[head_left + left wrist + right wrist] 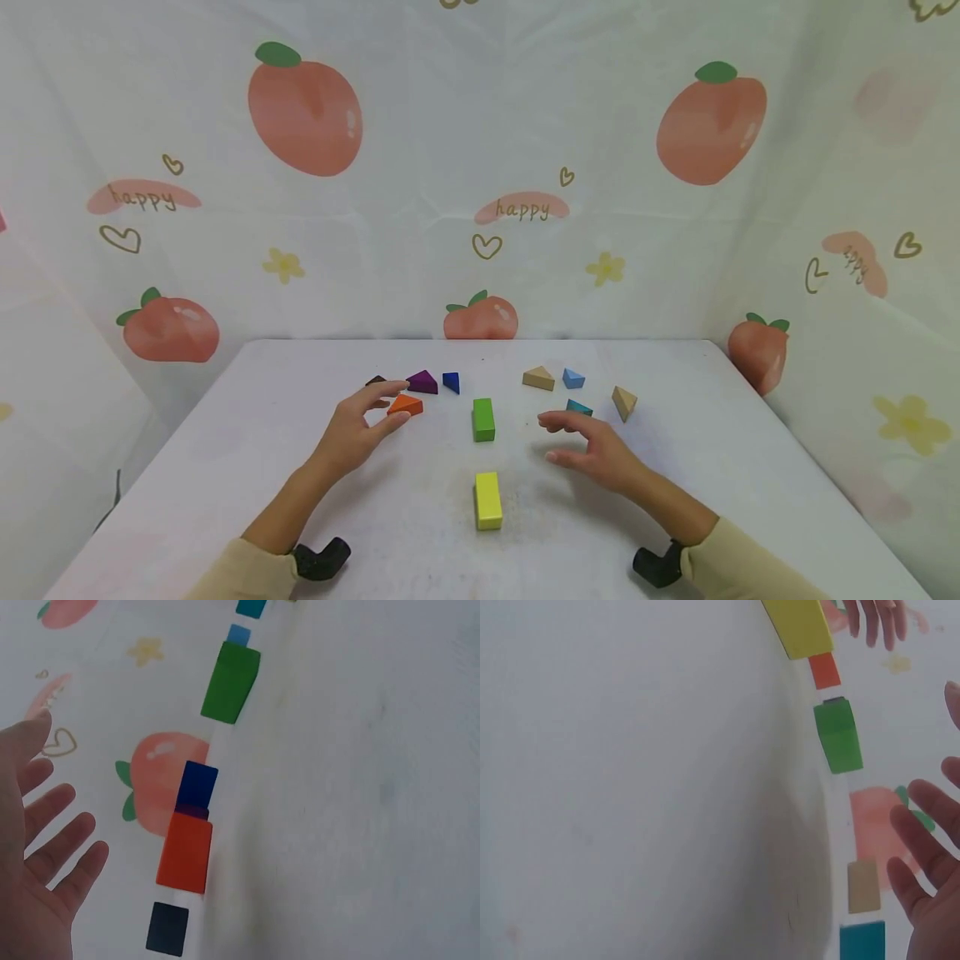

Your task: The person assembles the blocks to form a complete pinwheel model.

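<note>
My left hand [351, 432] hovers with spread, relaxed fingers close to an orange triangular block [406, 407]; in the left wrist view its palm shows bare. On the other side, my right hand [600, 452] hangs loosely bent above the table, just in front of a teal triangular block [579, 407] that it partly hides. Between the hands stands a green rectangular block [483, 420]. Nearer to me lies a yellow rectangular block [488, 502]. Neither hand touches a block. Behind the left fingers sits a black block [376, 380], mostly covered.
Toward the back left are a purple triangular block [422, 382] and a dark blue one [451, 382]. At the back right lie a light blue block [573, 379] and two plain wooden triangular blocks [538, 379]. A printed curtain [420, 183] hangs behind the white table [247, 417].
</note>
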The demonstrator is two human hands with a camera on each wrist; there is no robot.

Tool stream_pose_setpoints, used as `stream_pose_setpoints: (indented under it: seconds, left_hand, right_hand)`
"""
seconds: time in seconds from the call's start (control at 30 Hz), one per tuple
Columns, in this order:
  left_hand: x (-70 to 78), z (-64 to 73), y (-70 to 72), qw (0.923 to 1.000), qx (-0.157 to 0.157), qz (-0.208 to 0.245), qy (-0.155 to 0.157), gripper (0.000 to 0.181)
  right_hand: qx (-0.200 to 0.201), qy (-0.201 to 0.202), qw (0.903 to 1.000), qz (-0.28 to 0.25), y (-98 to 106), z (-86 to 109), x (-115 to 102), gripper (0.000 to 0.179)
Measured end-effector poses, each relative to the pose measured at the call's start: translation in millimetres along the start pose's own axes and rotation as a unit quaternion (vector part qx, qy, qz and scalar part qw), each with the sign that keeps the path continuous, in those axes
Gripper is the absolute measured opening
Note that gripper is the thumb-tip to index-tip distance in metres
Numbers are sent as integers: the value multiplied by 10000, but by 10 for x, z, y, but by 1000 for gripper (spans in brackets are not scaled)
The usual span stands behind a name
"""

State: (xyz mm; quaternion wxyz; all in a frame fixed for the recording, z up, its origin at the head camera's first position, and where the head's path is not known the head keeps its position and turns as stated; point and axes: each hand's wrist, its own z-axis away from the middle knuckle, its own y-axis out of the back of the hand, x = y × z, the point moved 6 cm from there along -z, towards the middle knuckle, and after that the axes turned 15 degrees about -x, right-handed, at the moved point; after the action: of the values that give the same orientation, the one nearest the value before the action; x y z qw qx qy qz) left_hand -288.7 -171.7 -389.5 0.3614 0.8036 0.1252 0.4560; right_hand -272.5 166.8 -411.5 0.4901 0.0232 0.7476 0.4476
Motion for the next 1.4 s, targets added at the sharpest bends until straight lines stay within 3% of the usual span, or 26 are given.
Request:
stream_pose_setpoints:
  seconds: [0.17, 0.33, 0.63, 0.87, 0.97, 1.07, 1.4]
  left_hand:
    - [35, -68, -100, 9998, 59, 179, -90, 42]
    - [33, -130, -212, 9993, 25, 367, 32, 40]
    - [19, -279, -345, 9962, -184, 836, 173, 39]
    - [-21, -365, -478, 9874, -486, 1355, 650, 44]
    - [-50, -394, -548, 9827, -618, 1583, 729, 45]
    - [22, -408, -581, 9788, -792, 1751, 710, 46]
    - [-73, -485, -822, 9737, -1107, 1660, 1102, 52]
  right_hand:
    - [-56, 92, 9997, -206, -40, -47, -16, 43]
    - [-61, 60, 9993, -362, -86, -83, -62, 42]
    - [-27, -378, 9958, -838, -188, -138, -110, 40]
    - [-295, -660, 9897, -1237, -304, -173, -134, 40]
    - [-488, -735, 9856, -1445, -369, -182, -136, 42]
    - [-620, -855, 9827, -1523, -428, -187, -137, 45]
    - [-966, -938, 9801, -1461, -588, -196, -162, 51]
